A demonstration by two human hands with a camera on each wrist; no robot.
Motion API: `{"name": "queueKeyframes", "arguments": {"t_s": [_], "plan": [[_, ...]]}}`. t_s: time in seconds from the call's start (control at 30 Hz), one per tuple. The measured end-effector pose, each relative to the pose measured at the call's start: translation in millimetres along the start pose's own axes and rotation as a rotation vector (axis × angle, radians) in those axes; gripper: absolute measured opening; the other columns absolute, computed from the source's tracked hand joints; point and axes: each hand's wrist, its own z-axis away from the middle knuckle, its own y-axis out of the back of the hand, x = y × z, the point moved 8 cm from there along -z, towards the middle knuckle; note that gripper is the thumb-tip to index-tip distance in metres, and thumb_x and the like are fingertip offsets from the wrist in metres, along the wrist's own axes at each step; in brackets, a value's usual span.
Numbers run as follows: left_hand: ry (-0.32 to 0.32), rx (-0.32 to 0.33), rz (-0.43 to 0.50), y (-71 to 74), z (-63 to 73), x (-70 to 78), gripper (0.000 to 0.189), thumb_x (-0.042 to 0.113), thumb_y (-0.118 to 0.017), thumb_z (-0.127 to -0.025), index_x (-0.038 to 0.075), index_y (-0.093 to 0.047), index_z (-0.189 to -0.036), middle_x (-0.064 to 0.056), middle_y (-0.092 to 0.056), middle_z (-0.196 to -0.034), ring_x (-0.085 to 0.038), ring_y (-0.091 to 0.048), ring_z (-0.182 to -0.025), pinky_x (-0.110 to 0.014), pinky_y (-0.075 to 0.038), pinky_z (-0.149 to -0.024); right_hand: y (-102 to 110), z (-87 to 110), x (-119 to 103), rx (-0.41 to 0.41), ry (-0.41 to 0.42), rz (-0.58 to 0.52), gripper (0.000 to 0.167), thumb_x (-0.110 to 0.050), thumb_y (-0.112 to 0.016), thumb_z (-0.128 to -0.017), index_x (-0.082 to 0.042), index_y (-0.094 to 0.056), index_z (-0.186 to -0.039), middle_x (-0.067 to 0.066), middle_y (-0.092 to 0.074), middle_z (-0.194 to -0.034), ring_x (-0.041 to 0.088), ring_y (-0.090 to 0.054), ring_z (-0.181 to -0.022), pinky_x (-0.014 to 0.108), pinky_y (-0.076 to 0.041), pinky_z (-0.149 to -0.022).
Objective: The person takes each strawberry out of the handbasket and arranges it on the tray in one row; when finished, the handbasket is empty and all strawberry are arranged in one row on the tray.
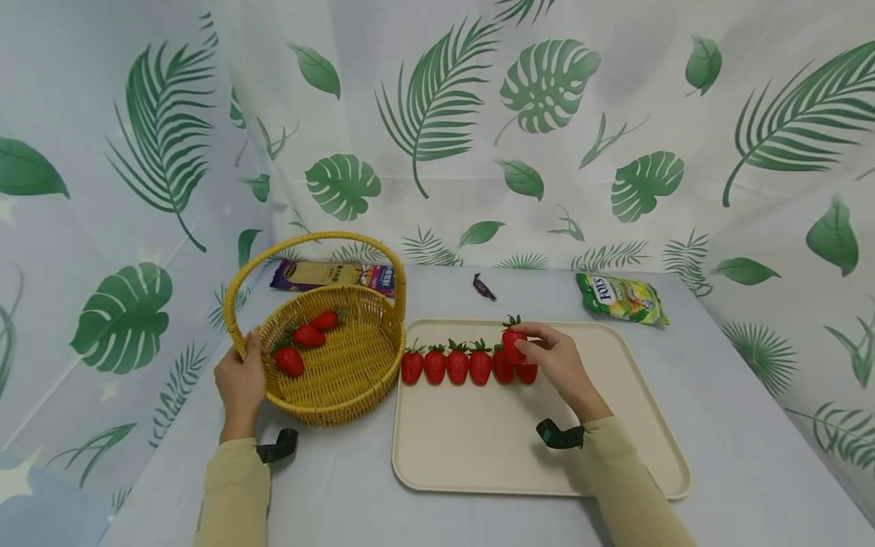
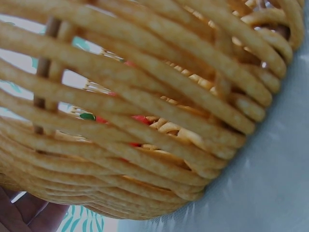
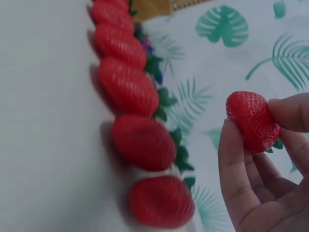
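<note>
Between thumb and fingers, my right hand (image 1: 557, 363) pinches a red strawberry (image 1: 514, 343) with green leaves, raised above the tray. In the right wrist view the pinched strawberry (image 3: 252, 121) is apart from a row of strawberries (image 3: 128, 87) lying side by side. That row (image 1: 458, 366) runs across the upper left of the beige tray (image 1: 465, 448), leaves pointing away from me. My left hand (image 1: 241, 380) grips the left rim of the yellow wicker basket (image 1: 342, 414), near the handle's base. Three strawberries (image 1: 309, 336) lie inside at the left. Basket weave fills most of the left wrist view.
Behind the basket lies a purple and gold snack packet (image 1: 328, 275). A small dark purple wrapped candy (image 1: 484, 287) sits beyond the tray. At the back right is a green snack bag (image 1: 622, 298). Leaf-printed cloth (image 1: 451, 152) stands behind and at both sides.
</note>
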Motion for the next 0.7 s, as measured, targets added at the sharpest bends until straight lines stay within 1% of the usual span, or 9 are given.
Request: {"name": "queueKeyframes", "arguments": {"t_s": [0.1, 0.2, 0.33, 0.43, 0.5, 0.6, 0.7], "plan": [[0.005, -0.002, -0.003, -0.3, -0.1, 0.1, 0.059, 0.053, -0.041, -0.101, 0.001, -0.069, -0.094, -0.020, -0.065, -0.091, -0.019, -0.042, -0.063, -0.030, -0.032, -0.058, 13.0, 3.7, 11.1, 0.035, -0.021, -0.018, 0.034, -0.020, -0.062, -0.097, -0.002, -0.061, -0.126, 0.013, -0.056, -0.126, 0.010, -0.061, -0.095, 0.026, -0.053, -0.078], [0.005, -0.004, -0.001, -0.3, 0.1, 0.3, 0.058, 0.052, -0.041, -0.101, 0.001, -0.068, -0.094, -0.020, -0.065, -0.091, -0.019, -0.042, -0.062, -0.030, -0.032, -0.058, 25.0, 6.7, 19.5, 0.071, -0.037, -0.047, 0.037, -0.021, -0.062, -0.098, 0.000, -0.060, -0.128, 0.012, -0.057, -0.127, 0.009, -0.061, -0.095, 0.026, -0.054, -0.078], [-0.003, -0.009, -0.003, 0.1, 1.1, 0.4, 0.061, 0.055, -0.039, -0.101, 0.002, -0.068, -0.093, -0.019, -0.064, -0.090, -0.016, -0.039, -0.058, -0.030, -0.031, -0.056, 38.9, 8.9, 28.6, 0.122, -0.055, -0.076, 0.039, -0.022, -0.062, -0.098, 0.001, -0.059, -0.129, 0.003, -0.062, -0.119, 0.008, -0.063, -0.093, 0.025, -0.054, -0.076], [-0.008, -0.002, -0.006, 1.2, 2.1, -0.3, 0.061, 0.055, -0.040, -0.100, 0.002, -0.068, -0.091, -0.019, -0.063, -0.087, -0.014, -0.038, -0.054, -0.031, -0.031, -0.055, 46.6, 9.7, 34.7, 0.153, -0.077, -0.069, 0.039, -0.024, -0.062, -0.097, 0.000, -0.059, -0.128, -0.003, -0.062, -0.114, 0.007, -0.062, -0.092, 0.023, -0.054, -0.076], [-0.012, 0.005, -0.002, 1.6, 2.1, -0.9, 0.059, 0.054, -0.041, -0.101, 0.002, -0.068, -0.089, -0.019, -0.063, -0.085, -0.012, -0.038, -0.054, -0.031, -0.031, -0.055, 51.0, 10.3, 38.4, 0.169, -0.089, -0.053, 0.039, -0.024, -0.062, -0.097, 0.000, -0.059, -0.128, -0.001, -0.061, -0.115, 0.007, -0.062, -0.092, 0.022, -0.054, -0.076], [-0.023, 0.014, -0.001, 1.8, 2.0, -0.6, 0.058, 0.052, -0.042, -0.101, 0.002, -0.068, -0.088, -0.020, -0.063, -0.083, -0.012, -0.039, -0.054, -0.030, -0.031, -0.054, 57.9, 12.2, 43.6, 0.204, -0.107, -0.037, 0.040, -0.023, -0.062, -0.097, 0.000, -0.059, -0.129, 0.008, -0.060, -0.120, 0.007, -0.062, -0.092, 0.023, -0.054, -0.076], [-0.030, 0.016, -0.002, 1.1, 1.5, 0.1, 0.058, 0.052, -0.042, -0.101, 0.001, -0.068, -0.088, -0.020, -0.064, -0.085, -0.012, -0.039, -0.054, -0.030, -0.031, -0.054, 66.5, 15.2, 52.1, 0.241, -0.150, 0.010, 0.041, -0.024, -0.062, -0.097, -0.001, -0.058, -0.131, 0.016, -0.055, -0.126, 0.008, -0.060, -0.093, 0.021, -0.054, -0.075]]}}
